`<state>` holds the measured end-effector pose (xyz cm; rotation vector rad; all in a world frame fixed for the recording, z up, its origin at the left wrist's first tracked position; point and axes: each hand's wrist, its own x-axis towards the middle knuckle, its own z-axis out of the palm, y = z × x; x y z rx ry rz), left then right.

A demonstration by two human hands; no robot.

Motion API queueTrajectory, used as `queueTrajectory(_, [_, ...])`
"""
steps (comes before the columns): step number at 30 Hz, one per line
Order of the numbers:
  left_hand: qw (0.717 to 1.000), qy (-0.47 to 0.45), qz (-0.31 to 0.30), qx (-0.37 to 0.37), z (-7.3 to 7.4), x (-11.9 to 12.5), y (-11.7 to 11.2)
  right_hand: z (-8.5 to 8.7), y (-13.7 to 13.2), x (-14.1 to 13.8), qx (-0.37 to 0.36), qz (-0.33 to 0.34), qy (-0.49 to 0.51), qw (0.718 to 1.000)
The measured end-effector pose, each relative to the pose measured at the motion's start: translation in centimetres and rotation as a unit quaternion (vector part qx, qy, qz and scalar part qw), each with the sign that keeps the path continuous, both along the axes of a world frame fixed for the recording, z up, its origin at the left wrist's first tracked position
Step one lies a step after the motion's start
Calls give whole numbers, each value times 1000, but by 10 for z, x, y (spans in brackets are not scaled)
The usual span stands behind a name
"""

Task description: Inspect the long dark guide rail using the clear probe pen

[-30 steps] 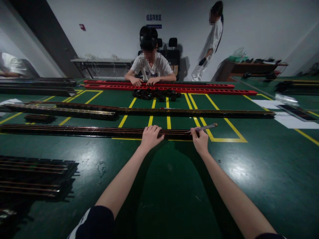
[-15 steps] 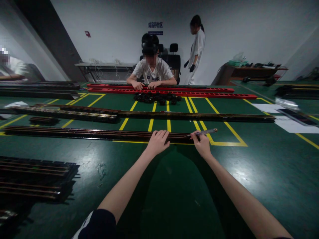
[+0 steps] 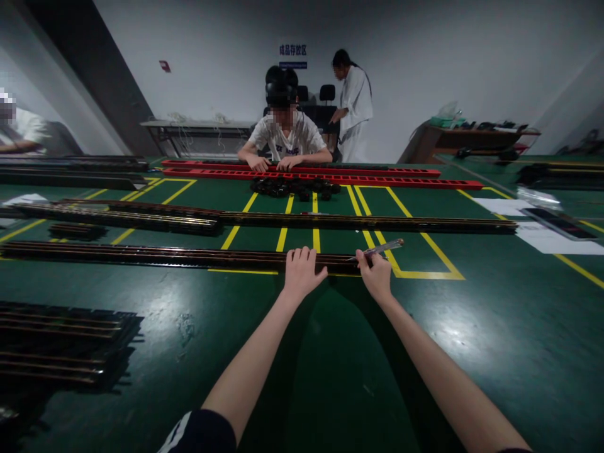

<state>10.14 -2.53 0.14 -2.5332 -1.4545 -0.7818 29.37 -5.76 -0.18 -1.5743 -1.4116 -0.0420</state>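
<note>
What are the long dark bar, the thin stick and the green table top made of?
The long dark bar looks like metal or plastic with shiny coppery lines along it. The thin stick in the right hand gleams pale, maybe clear plastic or metal; too small to tell. The green table top looks like a smooth, glossy mat or paint: lamp light glares on it.

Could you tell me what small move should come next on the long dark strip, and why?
Probably lower the slim tool onto the right end of the strip: the right hand pinches it right at that end, while the left hand presses the strip beside it.
</note>
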Motion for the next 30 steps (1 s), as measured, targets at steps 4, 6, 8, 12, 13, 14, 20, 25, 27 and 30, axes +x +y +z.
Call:
queueTrajectory(4, [1000, 3, 17, -9, 3, 2, -2, -3, 2, -1, 1, -3, -6, 1000])
queueTrajectory(6, [1000, 3, 16, -10, 4, 2, -3, -2, 1, 0, -4, 12, -5, 1000])
queueTrajectory(8, [1000, 1, 10, -10, 3, 1, -3, -1, -1, 1, -9, 28, -1, 1000])
queueTrajectory(12, [1000, -3, 1, -6, 1, -1, -2, 1, -5, 2, -16, 44, 10, 999])
queueTrajectory(13, [1000, -3, -1, -3, 1, -1, -1, 1, -5, 2, -13, 42, 12, 999])
queueTrajectory(14, [1000, -1, -2, 0, 0, -1, -1, 2, -6, 2, -10, 41, 14, 999])
queueTrajectory(20, [1000, -8, -6, 1, -1, -1, 0, 0, -7, 3, -2, 10, 17, 1000])
queueTrajectory(25, [1000, -5, -2, -6, -1, -1, -1, -3, -7, 6, 13, -15, 7, 1000])
queueTrajectory(27, [1000, -1, -2, -7, 0, -1, -1, -4, -6, 6, 18, -19, 8, 1000])
queueTrajectory(30, [1000, -1, -4, -15, 1, -1, -2, -4, -7, 6, 24, -26, 18, 999])
